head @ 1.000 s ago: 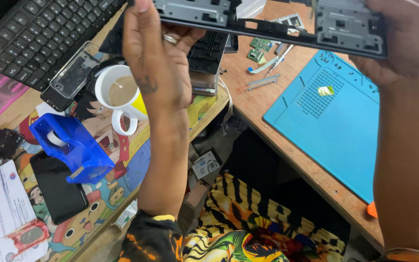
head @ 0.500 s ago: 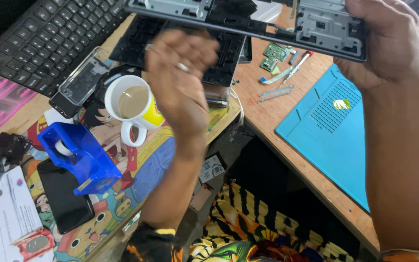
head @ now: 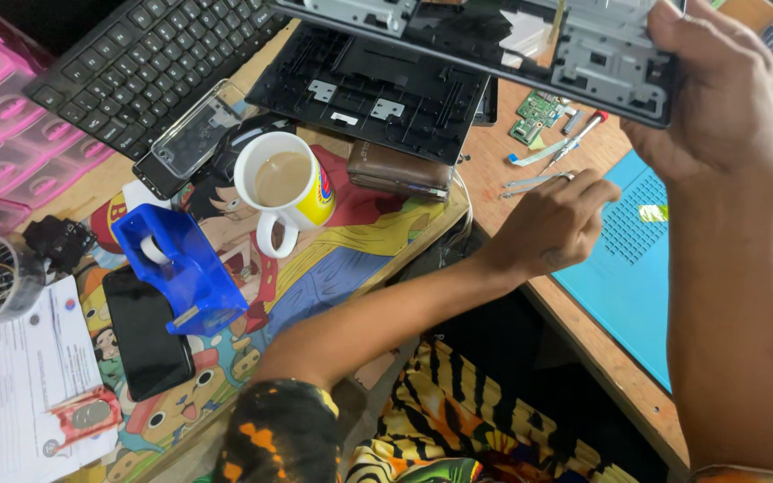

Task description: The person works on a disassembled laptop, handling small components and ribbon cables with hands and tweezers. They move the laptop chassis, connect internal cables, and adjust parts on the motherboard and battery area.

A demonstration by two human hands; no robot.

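Your right hand (head: 717,107) clamps the black laptop panel (head: 494,36) aloft; your left hand (head: 552,224), fingers loosely curled and empty, hovers by the tweezers (head: 534,183) on the bench (head: 494,170).

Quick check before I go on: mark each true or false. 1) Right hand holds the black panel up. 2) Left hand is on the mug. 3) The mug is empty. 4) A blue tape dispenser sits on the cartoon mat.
1) True: the right hand grips the black panel raised above the desk.
2) False: the left hand is down by the tweezers, apart from the mug.
3) False: the mug holds a light brown drink.
4) True: the blue tape dispenser rests on the cartoon mat.
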